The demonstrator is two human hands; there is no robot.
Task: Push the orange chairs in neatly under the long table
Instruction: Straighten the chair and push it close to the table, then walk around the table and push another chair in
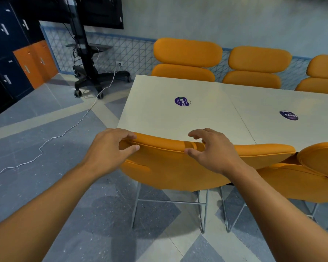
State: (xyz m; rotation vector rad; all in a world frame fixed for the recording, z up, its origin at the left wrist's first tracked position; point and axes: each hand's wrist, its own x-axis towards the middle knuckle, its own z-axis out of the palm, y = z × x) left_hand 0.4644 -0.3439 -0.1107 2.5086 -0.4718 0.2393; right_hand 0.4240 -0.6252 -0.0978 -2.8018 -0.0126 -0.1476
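Observation:
A long white table (212,118) runs off to the right. Right in front of me the nearest orange chair (169,167) stands with its backrest top against the table's near edge. My left hand (110,148) grips the backrest's top left corner, fingers over the rim and thumb on the rear face. My right hand (212,150) is at the middle of the top edge, fingers spread and loosely curled just above it and the thumb at the rear seam. A second orange chair (311,178) stands beside it at the right. Three orange chairs (187,52) (259,59) (324,69) line the far side.
A black wheeled screen stand (87,72) stands on the floor beyond the table's left end. From it a white cable (64,131) trails across the grey tiles to the left. Dark blue and orange lockers (13,63) fill the left wall. Two round purple stickers (182,101) lie on the table.

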